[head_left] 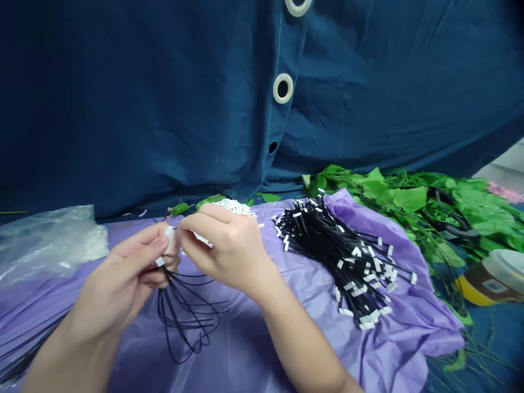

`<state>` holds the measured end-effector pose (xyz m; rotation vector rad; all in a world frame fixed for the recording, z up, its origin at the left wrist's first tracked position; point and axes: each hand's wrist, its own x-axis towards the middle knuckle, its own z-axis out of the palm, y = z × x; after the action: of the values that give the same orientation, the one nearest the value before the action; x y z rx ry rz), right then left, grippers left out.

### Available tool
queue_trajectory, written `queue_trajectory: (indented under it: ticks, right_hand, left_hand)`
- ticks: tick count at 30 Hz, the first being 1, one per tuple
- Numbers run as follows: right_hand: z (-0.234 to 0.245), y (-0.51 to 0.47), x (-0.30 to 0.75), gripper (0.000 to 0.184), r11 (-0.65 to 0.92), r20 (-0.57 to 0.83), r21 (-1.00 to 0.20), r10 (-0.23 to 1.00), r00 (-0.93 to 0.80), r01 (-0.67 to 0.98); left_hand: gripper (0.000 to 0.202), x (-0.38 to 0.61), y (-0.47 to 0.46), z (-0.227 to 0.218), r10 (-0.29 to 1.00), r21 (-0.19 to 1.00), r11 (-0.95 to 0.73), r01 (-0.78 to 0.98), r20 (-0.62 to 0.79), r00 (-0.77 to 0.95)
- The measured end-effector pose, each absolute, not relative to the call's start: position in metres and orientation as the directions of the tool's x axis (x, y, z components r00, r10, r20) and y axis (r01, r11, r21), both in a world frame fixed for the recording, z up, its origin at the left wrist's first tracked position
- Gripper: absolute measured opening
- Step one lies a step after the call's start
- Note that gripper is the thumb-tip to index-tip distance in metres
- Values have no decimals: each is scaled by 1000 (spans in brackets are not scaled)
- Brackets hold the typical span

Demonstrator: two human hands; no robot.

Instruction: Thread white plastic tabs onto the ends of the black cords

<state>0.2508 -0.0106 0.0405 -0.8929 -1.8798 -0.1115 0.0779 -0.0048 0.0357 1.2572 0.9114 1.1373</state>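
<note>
My left hand is closed, its thumb and fingers pinching a small white plastic connector. Thin black wires hang in loops beneath that hand, with another bit of white at their top. Just right of the connector, my right hand has its thumb and forefinger pressed together. A short dark wire end shows between its fingertips and the connector; how far it reaches in is hidden. Behind the right hand lies a heap of small white connectors, partly covered by it.
On the purple plastic sheet lies a large bundle of black wires with white ends. A clear bag with white pieces is at left, above loose black wires. Green leaves, a lidded cup and a blue curtain border the area.
</note>
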Motion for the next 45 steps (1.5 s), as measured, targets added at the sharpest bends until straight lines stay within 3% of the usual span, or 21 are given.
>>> queue_trajectory:
  ticks: [6,10,15,16,19,22,25,34,39,45]
  right_hand:
    - [38,-2,255,24,721,789,-333,566,-240,607]
    - [38,4,258,21,740,813,-358,547,-200,569]
    - [52,-18,260,10,685,950,-238,311,18,689]
    - [55,-26,260,10,716,947,-237,321,-8,657]
    - [59,-47,256,9,786,803,-373,540,-254,492]
    - [54,-54,245,12,730,656,-463,664,-360,502]
    - [46,-48,232,18,700,677,-474,678,-287,535]
    - [41,-40,214,14,651,663,-635,736,-139,416]
    - [39,-36,212,14,574,586,-723,804,-101,384]
    - [40,-30,211,11,402,391,-857,915,-102,321]
  left_hand:
    - [24,69,4,32,958,993,57,-106,-24,285]
    - [28,84,-4,46,974,972,127,-195,-86,209]
    - [27,93,-7,56,972,906,173,-387,-94,215]
    - [25,91,-6,57,972,891,170,-421,-82,219]
    - [23,86,-7,62,977,837,157,-525,-53,209]
    - [24,81,-10,66,973,778,188,-600,-63,224]
    - [24,77,-12,67,963,722,235,-651,-80,259]
    - [26,80,-12,65,938,667,344,-661,-210,275]
    - [25,84,-10,60,956,731,284,-620,-167,240]
    - [25,86,-8,54,980,848,142,-511,-47,195]
